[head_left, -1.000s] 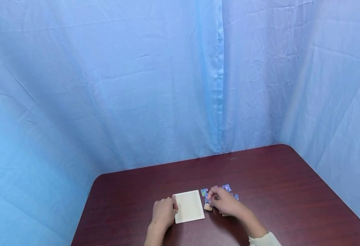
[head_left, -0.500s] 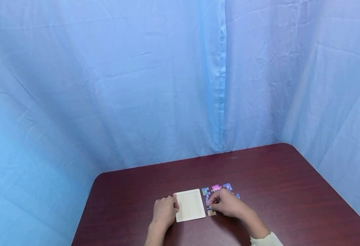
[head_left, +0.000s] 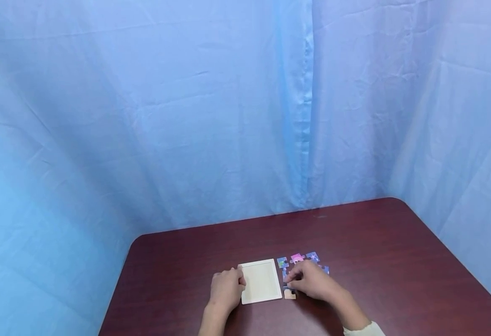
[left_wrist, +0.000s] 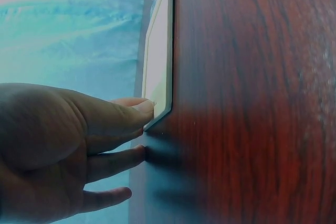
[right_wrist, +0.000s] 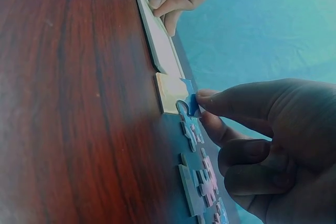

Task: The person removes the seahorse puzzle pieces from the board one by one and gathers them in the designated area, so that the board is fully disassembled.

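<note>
A square, pale wooden puzzle tray point(head_left: 262, 282) lies flat on the table with bare wood showing inside. My left hand point(head_left: 226, 287) pinches its left edge; in the left wrist view the thumb lies on the rim of the tray point(left_wrist: 158, 56) while the other fingers stretch out. Beside the tray's near right corner is a tan and blue jigsaw piece point(right_wrist: 170, 90). My right hand point(head_left: 314, 281) pinches that piece at its blue edge between thumb and index finger, with the remaining fingers curled in. The right hand hides part of the pieces behind it in the head view.
Several other jigsaw pieces lie right of the tray, among them a pink piece point(head_left: 297, 257), a blue starfish piece point(head_left: 313, 256) and a blue-green piece point(head_left: 282, 262). The dark red wooden table point(head_left: 186, 270) stands before blue curtains point(head_left: 165, 116).
My right hand has shifted the tan and blue jigsaw piece toward the table's near side, along the tray's right edge. The left hand stays at the tray's left edge.
</note>
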The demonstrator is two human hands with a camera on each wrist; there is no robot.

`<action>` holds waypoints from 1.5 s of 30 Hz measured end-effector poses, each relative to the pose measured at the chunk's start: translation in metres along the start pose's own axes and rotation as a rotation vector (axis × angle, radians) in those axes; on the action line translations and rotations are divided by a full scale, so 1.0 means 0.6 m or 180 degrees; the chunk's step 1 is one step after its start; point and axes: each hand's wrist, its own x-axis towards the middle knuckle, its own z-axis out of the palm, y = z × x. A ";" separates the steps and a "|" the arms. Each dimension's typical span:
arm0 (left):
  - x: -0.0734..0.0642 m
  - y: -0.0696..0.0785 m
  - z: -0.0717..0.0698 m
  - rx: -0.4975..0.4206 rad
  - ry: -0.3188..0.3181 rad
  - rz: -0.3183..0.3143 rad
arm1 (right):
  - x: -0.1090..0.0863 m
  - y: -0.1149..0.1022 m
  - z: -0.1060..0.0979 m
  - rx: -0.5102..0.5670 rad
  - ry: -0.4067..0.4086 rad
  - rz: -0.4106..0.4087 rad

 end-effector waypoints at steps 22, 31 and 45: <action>-0.008 -0.004 -0.013 0.0041 0.0044 0.0041 | -0.025 0.004 0.005 -0.0090 0.1269 0.0600; -0.018 -0.003 -0.011 -0.0237 -0.0081 -0.0011 | -0.046 0.004 0.019 -0.0314 0.1490 0.0591; -0.025 0.000 0.004 -0.0468 -0.0116 0.0103 | -0.061 -0.024 0.045 -0.1263 0.1445 0.0232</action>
